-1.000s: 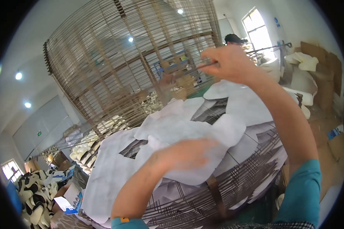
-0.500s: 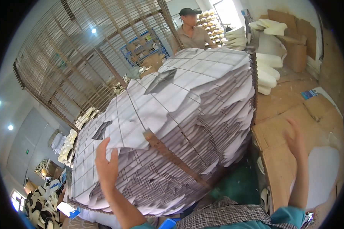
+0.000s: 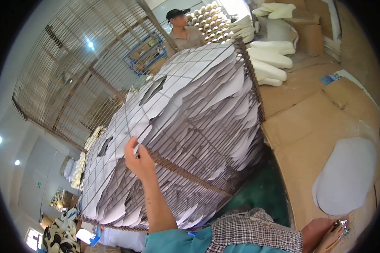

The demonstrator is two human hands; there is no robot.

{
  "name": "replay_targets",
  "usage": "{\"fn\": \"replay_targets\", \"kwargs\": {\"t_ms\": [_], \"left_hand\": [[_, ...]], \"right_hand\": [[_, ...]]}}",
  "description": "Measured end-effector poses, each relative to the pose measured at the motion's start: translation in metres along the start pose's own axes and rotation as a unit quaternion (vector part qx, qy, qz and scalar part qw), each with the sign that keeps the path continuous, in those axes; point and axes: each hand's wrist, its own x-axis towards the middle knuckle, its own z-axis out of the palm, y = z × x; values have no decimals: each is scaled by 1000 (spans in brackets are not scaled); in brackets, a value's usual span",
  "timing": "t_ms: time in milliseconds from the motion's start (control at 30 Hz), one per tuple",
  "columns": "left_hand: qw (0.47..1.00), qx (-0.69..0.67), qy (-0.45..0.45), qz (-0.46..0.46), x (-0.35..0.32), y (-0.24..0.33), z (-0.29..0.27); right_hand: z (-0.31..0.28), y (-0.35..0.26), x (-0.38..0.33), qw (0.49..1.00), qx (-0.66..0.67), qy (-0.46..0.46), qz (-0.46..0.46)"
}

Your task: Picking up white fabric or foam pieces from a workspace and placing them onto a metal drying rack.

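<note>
The left hand [image 3: 140, 162] grips the wire grid [image 3: 177, 114] lying over a tall stack of white sheets [image 3: 215, 122], centre frame. The right hand [image 3: 327, 234], bottom right on cardboard [image 3: 316, 122], pinches a small metal object [image 3: 341, 225].

Floor [image 3: 261, 198], dark green where bare, overlaid at right with flattened brown cardboard sheets [image 3: 321, 126]. Directly on the cardboard: one pale grey oval cut piece [image 3: 346, 175] near the right edge, and a small blue-and-white printed sheet [image 3: 331, 78] farther back. Beyond the cardboard, a heap of cream foam pads [image 3: 270, 55] and brown cardboard boxes [image 3: 310, 36]. At centre, a tall stack of white cut sheets [image 3: 207, 126] held within a rusty wire grid [image 3: 185, 168]; its base is hidden.
</note>
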Motion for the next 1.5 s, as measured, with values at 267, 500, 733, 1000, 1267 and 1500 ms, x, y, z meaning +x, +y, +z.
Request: {"fn": "replay_targets", "kwargs": {"t_ms": [267, 500, 733, 1000, 1267, 1500], "left_hand": [[866, -289, -407, -2, -144, 83, 142], [656, -296, -694, -27, -279, 47, 218], [432, -155, -888, 27, -432, 6, 265], [399, -179, -899, 17, -431, 26, 298], [414, -234, -876, 86, -431, 63, 296], [405, -243, -877, 87, -439, 60, 289]], "right_hand": [[0, 19, -19, 981, 123, -58, 140], [-54, 17, -21, 877, 415, 136, 200], [-218, -71, -76, 762, 616, -60, 190], [-264, -106, -121, 783, 569, 19, 250], [-268, -128, -129, 767, 572, 101, 273], [-286, -120, -165, 788, 539, 31, 296]]}}
